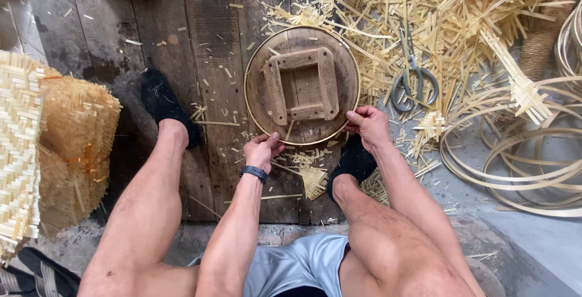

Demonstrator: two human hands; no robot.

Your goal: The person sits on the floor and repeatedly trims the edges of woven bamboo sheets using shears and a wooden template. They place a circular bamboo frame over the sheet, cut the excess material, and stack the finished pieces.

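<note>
Head view: a round wooden form (339, 75), ringed by a thin bamboo hoop (248, 66), lies on the plank floor (200, 30) between the feet. The left hand (262, 149) pinches the hoop at the lower-left rim, fingers (274, 137) closed on it. The right hand (368, 124) grips the lower-right rim, fingers (351, 116) curled over the edge. Scissors (413, 78) lie just right of the form on bamboo strips (473, 12).

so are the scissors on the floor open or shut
Slightly open. The scissors lie flat on the bamboo strips, handles apart at the bottom and blades nearly together, pointing away.
</note>
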